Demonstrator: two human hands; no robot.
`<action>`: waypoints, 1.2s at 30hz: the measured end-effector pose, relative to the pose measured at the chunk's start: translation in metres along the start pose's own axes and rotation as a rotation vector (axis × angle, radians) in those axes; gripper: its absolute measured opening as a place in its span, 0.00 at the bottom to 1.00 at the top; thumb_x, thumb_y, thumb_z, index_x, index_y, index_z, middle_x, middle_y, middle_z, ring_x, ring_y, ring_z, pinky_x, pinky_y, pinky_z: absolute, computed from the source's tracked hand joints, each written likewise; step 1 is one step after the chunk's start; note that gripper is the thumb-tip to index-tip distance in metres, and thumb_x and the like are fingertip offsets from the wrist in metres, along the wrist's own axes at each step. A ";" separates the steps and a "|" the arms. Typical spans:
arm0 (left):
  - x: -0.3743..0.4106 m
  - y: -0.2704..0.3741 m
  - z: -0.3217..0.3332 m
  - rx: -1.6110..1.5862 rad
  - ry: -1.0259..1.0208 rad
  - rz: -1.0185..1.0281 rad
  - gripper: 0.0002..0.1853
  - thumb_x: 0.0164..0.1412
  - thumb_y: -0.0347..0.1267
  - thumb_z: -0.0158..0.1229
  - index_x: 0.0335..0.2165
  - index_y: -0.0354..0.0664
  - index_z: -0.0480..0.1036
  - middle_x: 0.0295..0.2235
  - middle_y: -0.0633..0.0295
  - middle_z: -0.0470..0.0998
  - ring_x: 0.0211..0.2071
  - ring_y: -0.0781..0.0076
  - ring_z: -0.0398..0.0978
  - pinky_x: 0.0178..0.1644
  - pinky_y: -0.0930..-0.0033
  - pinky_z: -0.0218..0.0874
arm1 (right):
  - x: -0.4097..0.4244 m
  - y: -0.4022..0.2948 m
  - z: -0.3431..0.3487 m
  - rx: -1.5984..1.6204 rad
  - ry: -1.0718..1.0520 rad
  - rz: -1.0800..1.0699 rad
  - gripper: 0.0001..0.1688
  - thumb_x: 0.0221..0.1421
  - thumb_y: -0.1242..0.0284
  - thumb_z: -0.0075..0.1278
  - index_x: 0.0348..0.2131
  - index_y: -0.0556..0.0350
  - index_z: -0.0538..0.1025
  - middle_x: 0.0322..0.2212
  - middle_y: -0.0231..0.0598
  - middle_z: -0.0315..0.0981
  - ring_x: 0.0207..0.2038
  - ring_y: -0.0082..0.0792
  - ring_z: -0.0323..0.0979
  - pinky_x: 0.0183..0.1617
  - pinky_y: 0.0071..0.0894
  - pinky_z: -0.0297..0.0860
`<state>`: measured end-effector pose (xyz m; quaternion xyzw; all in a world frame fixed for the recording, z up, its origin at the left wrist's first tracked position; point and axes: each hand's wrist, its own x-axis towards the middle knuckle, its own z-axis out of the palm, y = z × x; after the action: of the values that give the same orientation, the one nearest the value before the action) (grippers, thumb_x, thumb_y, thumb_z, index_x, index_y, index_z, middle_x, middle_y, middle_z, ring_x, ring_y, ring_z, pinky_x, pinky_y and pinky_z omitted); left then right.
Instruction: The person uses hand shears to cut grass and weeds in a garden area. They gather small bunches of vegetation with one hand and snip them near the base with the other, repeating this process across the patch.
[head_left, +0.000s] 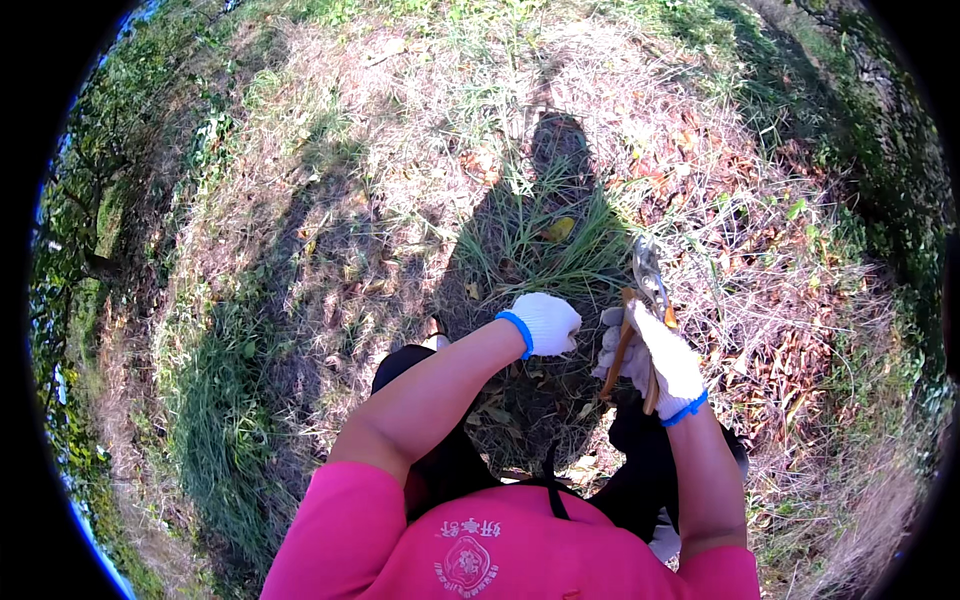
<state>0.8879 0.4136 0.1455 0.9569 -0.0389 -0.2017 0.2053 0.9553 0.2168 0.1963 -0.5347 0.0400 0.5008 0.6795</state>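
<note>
My right hand wears a white knit glove with a blue cuff. It grips hand pruning shears by their orange-brown handles, which stand spread apart. The metal head points away from me, beside a clump of long green grass. Across from it, my left hand, gloved the same way, is curled just in front of that clump. Its fingertips are turned out of sight, so whether it holds anything is hidden. A yellow leaf lies among the grass blades.
Dry straw and brown fallen leaves cover the ground to the right. A thick green grass patch grows on the left. Leafy trees border the left side. My knees in black trousers are bent below my hands. My shadow darkens the grass ahead.
</note>
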 end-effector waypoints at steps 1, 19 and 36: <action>0.000 0.002 0.002 0.008 -0.013 0.002 0.14 0.54 0.43 0.57 0.35 0.49 0.78 0.31 0.56 0.80 0.36 0.51 0.78 0.39 0.52 0.68 | -0.005 0.000 0.002 0.019 0.014 -0.019 0.29 0.59 0.56 0.54 0.51 0.56 0.68 0.32 0.42 0.73 0.31 0.39 0.74 0.32 0.48 0.75; -0.013 -0.021 0.006 -0.032 -0.037 -0.035 0.17 0.55 0.44 0.54 0.35 0.44 0.78 0.30 0.51 0.79 0.36 0.49 0.77 0.41 0.51 0.67 | -0.021 0.005 0.033 -0.008 0.024 0.027 0.20 0.61 0.59 0.51 0.41 0.59 0.74 0.26 0.37 0.73 0.25 0.33 0.75 0.31 0.38 0.77; -0.019 -0.035 0.008 -0.015 -0.049 -0.068 0.14 0.53 0.36 0.57 0.38 0.42 0.75 0.33 0.49 0.80 0.37 0.50 0.79 0.39 0.54 0.71 | -0.019 0.011 0.064 -0.224 -0.106 0.002 0.21 0.60 0.58 0.51 0.33 0.60 0.72 0.20 0.33 0.69 0.20 0.24 0.68 0.25 0.26 0.69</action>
<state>0.8671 0.4456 0.1317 0.9509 -0.0101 -0.2324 0.2044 0.9073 0.2532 0.2269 -0.5801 -0.0515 0.5304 0.6160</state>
